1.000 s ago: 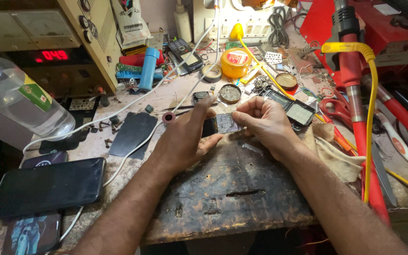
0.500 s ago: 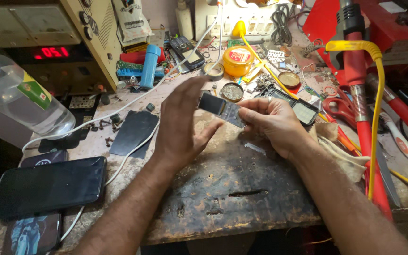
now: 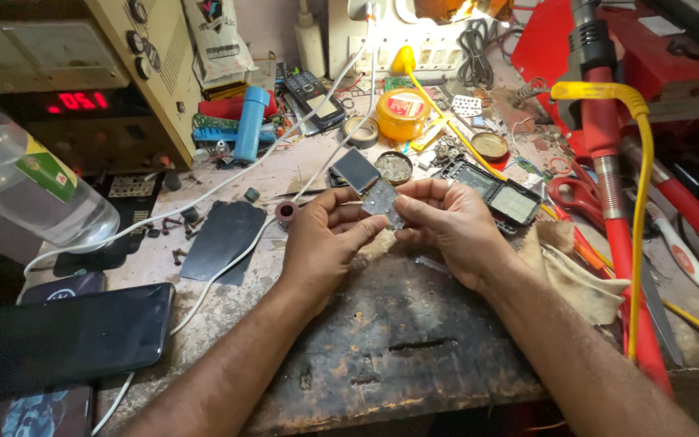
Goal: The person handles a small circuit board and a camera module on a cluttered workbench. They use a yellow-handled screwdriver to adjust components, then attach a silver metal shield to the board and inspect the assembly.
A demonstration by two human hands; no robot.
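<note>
Both hands hold a small phone circuit board (image 3: pixel 383 200) with a dark little screen (image 3: pixel 355 170) at its upper left end, raised a little above the bench. My left hand (image 3: pixel 325 243) pinches the board's left and lower edge with thumb and fingers. My right hand (image 3: pixel 446 226) grips its right edge between thumb and fingertips. Directly under the hands lies a dark, worn work mat (image 3: pixel 390 340) on the cluttered bench.
A black smartphone (image 3: pixel 66 336) lies at the left on other phones, by a clear plastic bottle (image 3: pixel 30 190). A dark back cover (image 3: pixel 224 239), white cable (image 3: pixel 228 267), opened phone frame (image 3: pixel 499 194), yellow tin (image 3: pixel 402 113), cloth (image 3: pixel 576 271), red scissors (image 3: pixel 576 194) and red hot-air tool (image 3: pixel 608 202) surround them.
The left hand, which was lifted open beside the board, has come back down and closed on it. The board has tilted so its screen end points up-left.
</note>
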